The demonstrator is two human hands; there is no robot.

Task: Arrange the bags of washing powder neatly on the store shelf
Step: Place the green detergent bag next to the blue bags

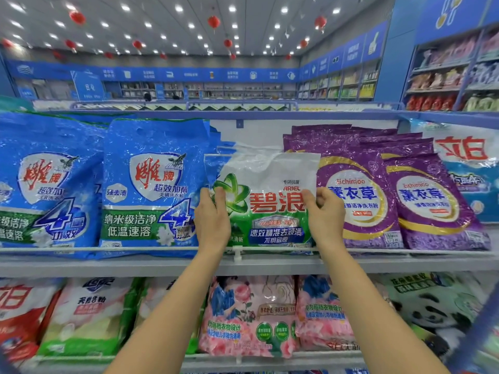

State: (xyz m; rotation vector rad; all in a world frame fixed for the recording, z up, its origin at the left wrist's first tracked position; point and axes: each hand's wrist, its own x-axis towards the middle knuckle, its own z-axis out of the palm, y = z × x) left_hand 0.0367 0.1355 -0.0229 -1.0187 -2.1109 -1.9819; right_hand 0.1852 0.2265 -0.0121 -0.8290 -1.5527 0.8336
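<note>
Both forearms: raised, reaching to the upper grey metal shelf (81, 265).
Left hand (212, 220): grips the left edge of the glossy white-and-green plastic washing-powder bag (266, 201), thumb on its front.
Right hand (325, 211): pinches the right edge.
Bag: upright behind the thin white front rail (135, 249), between blue bags (151, 184) and purple bags (359, 195). Bare white back panel (259, 133) shows above it.

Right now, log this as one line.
left hand: grips white bag | right hand: grips white bag | place: shelf, between blue bags and purple bags
</note>
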